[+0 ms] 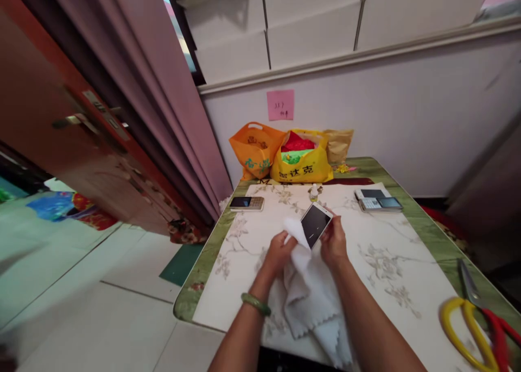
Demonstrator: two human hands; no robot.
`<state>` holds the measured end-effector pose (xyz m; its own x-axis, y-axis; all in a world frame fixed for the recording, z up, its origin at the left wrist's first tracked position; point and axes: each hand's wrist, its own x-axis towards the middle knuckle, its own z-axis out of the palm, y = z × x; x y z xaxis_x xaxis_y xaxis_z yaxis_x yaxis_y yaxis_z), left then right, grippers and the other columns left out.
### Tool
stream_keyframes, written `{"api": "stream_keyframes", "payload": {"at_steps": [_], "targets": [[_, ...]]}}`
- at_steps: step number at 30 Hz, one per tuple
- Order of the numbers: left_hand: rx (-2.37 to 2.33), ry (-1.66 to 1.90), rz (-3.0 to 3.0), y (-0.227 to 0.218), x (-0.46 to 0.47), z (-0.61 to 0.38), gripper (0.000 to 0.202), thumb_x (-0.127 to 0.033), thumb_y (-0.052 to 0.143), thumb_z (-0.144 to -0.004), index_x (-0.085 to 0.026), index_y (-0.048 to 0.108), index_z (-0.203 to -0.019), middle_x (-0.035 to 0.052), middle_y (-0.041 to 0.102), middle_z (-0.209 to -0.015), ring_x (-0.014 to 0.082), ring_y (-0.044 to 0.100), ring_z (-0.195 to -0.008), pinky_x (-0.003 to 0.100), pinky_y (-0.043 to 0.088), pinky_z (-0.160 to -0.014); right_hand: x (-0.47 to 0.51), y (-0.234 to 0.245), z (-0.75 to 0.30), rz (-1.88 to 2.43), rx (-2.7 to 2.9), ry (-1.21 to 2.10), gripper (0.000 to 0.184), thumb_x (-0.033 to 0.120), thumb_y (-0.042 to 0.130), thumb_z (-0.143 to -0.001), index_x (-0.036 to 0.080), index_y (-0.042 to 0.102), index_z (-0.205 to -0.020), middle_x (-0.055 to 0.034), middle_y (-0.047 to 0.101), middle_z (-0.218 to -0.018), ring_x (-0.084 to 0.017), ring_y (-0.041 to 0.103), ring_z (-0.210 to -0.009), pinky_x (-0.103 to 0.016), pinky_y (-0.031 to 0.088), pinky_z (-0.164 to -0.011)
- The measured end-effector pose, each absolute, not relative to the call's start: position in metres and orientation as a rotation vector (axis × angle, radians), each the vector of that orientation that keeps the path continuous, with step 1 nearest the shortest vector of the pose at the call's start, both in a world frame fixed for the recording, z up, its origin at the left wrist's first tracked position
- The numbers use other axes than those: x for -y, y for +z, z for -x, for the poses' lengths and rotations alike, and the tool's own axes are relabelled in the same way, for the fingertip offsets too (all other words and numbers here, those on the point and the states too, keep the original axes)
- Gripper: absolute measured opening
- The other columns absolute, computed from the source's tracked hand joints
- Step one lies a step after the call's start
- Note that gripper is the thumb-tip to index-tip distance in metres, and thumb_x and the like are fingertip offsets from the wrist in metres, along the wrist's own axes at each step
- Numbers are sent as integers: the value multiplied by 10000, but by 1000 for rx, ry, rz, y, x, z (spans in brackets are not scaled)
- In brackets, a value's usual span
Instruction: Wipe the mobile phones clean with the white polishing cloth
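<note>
My right hand (334, 241) grips a white smartphone (316, 223) by its right edge, its dark screen turned up toward me. In my left hand (279, 251), fingers closed, is a white cloth (306, 290) with a zigzag edge. The cloth's upper end covers the phone's left edge, and its folds hang down between my forearms. A green bangle circles my left wrist. Just beyond the phone, a small white-capped bottle (313, 192) stands on the floral table cover (240, 269).
A keypad phone (246, 203) lies at the table's left edge; more phones (379, 203) lie at the right. Scissors (474, 312) with yellow and red handles rest near right. Along the wall stand an orange bag (255, 149), a yellow bag (303, 163) and a brown paper bag (338, 144).
</note>
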<state>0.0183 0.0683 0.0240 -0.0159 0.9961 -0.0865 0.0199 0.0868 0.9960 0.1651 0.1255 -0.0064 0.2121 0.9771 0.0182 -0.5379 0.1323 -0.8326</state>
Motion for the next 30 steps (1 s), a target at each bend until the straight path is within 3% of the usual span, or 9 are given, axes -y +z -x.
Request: {"api": "stream_keyframes", "payload": {"at_steps": [4, 7, 10, 15, 18, 25, 30], "targets": [[-1204, 1122, -1019, 28, -75, -2, 346, -458, 700, -698, -132, 622, -783, -22, 559, -601, 86, 438, -500, 194, 305, -485, -133, -10, -179, 884, 806, 1288, 432, 535, 607, -790, 175, 675, -1018, -13, 643, -757, -139, 554, -636, -251, 446, -585], [-1268, 1421, -793, 26, -86, -10, 332, -437, 715, -679, -146, 586, -774, -42, 544, -590, 77, 446, -492, 190, 322, -486, -132, -14, -181, 936, 1019, 1407, 363, 519, 635, -775, 168, 665, -862, 25, 568, -601, -115, 455, -501, -234, 376, -471], [-1333, 1686, -553, 21, -97, -20, 313, -410, 708, -663, -157, 561, -775, -56, 538, -594, 78, 475, -512, 202, 378, -526, -126, -14, -180, 910, 1222, 1504, 282, 457, 651, -765, 177, 630, -797, 40, 555, -581, -111, 457, -509, -222, 369, -480], [-1310, 1741, -418, 16, -104, -25, 303, -330, 749, -587, -159, 542, -728, -69, 525, -557, 82, 481, -483, 222, 398, -528, -121, -8, -174, 948, 1394, 1413, 321, 438, 631, -772, 167, 707, -926, -24, 702, -795, -176, 604, -717, -281, 466, -687], [-1294, 1779, -349, 16, -101, -31, 306, -331, 738, -583, -157, 537, -735, -58, 551, -582, 92, 513, -510, 239, 431, -565, -119, -7, -169, 1048, 1399, 1278, 371, 490, 655, -757, 140, 748, -841, -73, 728, -845, -237, 631, -838, -352, 463, -818], [-1174, 1872, -184, 31, -105, -63, 406, -345, 721, -620, -140, 588, -944, 14, 648, -719, 144, 610, -602, 284, 485, -639, -110, -7, -155, 1079, 1040, 1197, 451, 528, 685, -716, 118, 744, -894, -100, 730, -919, -247, 633, -879, -349, 482, -812], [-1181, 1854, -294, 46, -104, -51, 368, -353, 726, -630, -131, 616, -902, 33, 663, -756, 148, 617, -650, 288, 497, -672, -108, -5, -158, 1053, 1060, 1239, 474, 542, 682, -710, 124, 746, -924, -101, 726, -981, -256, 628, -930, -366, 473, -857]]}}
